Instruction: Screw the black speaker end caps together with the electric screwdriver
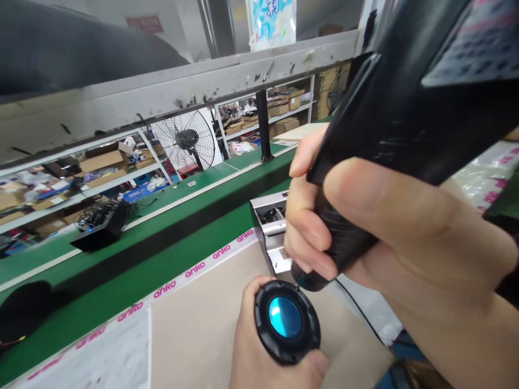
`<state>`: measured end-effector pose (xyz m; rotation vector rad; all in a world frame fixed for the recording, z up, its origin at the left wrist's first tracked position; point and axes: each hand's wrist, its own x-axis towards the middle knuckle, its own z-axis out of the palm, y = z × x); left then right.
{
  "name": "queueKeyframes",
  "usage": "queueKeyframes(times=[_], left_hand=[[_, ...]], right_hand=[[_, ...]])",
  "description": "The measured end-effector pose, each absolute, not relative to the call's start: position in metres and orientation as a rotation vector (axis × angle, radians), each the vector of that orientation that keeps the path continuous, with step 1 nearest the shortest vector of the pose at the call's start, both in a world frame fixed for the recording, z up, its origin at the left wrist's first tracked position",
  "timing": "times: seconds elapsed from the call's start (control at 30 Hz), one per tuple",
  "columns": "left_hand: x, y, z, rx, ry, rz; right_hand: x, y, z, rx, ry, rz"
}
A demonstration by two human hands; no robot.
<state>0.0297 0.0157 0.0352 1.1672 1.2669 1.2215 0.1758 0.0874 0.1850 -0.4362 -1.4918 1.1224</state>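
Observation:
My left hand (259, 346), at the bottom centre, is closed around a round black part (263, 329) with a shiny blue lens-like disc (285, 317) in its middle. Large in the right half, my right hand (365, 216) is wrapped round a black handheld tool (405, 119) with a pale printed label. The tool slants down to the left, and its lower end is close to the upper right rim of the round part. Whether its tip touches the rim cannot be made out.
Brown cardboard (194, 319) lies under my hands, edged with "anko" tape. Behind it stand a metal housing (279, 232) and a green conveyor (162, 237) bearing a black tray of cables (105, 224). A grey beam (227, 81) crosses above. Farther back are a fan (186, 139) and shelves.

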Motion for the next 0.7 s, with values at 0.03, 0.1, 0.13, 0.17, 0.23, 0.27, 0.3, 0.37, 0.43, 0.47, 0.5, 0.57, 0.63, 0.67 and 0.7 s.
queueKeyframes(times=[0.03, 0.1, 0.13, 0.17, 0.23, 0.27, 0.3, 0.37, 0.43, 0.47, 0.5, 0.57, 0.63, 0.67, 0.7], left_hand=[[0.03, 0.016, 0.035, 1.161, 1.26, 1.229], [0.031, 0.016, 0.036, 1.133, 1.248, 1.234], [0.031, 0.016, 0.036, 1.121, 1.235, 1.245], [0.032, 0.016, 0.036, 1.119, 1.219, 1.26], [0.033, 0.016, 0.037, 1.139, 1.197, 1.282], [0.033, 0.015, 0.038, 1.145, 1.199, 1.284], [0.034, 0.015, 0.039, 1.142, 1.216, 1.276], [0.035, 0.014, 0.043, 1.123, 1.245, 1.25], [0.037, 0.015, 0.048, 1.111, 1.269, 1.26], [0.038, 0.016, 0.051, 1.117, 1.278, 1.267], [0.039, 0.017, 0.053, 1.129, 1.283, 1.27], [0.039, 0.018, 0.056, 1.143, 1.276, 1.262], [0.038, 0.019, 0.054, 1.134, 1.26, 1.234], [0.037, 0.019, 0.052, 1.127, 1.259, 1.226], [0.035, 0.018, 0.049, 1.126, 1.261, 1.225]], right_hand=[[0.175, 0.087, 0.184, -0.423, -1.499, 1.119], [0.174, 0.088, 0.181, -0.421, -1.482, 1.162], [0.172, 0.088, 0.18, -0.43, -1.461, 1.209], [0.171, 0.088, 0.178, -0.436, -1.438, 1.258], [0.169, 0.089, 0.174, -0.439, -1.422, 1.33], [0.169, 0.089, 0.173, -0.446, -1.43, 1.345], [0.168, 0.088, 0.172, -0.449, -1.456, 1.351], [0.168, 0.088, 0.17, -0.438, -1.5, 1.364], [0.167, 0.088, 0.167, -0.376, -1.499, 1.395], [0.166, 0.089, 0.166, -0.338, -1.486, 1.408], [0.166, 0.09, 0.165, -0.311, -1.471, 1.412], [0.165, 0.093, 0.162, -0.31, -1.468, 1.399], [0.165, 0.096, 0.161, -0.368, -1.465, 1.407], [0.166, 0.097, 0.162, -0.397, -1.474, 1.419], [0.167, 0.098, 0.162, -0.415, -1.501, 1.433]])
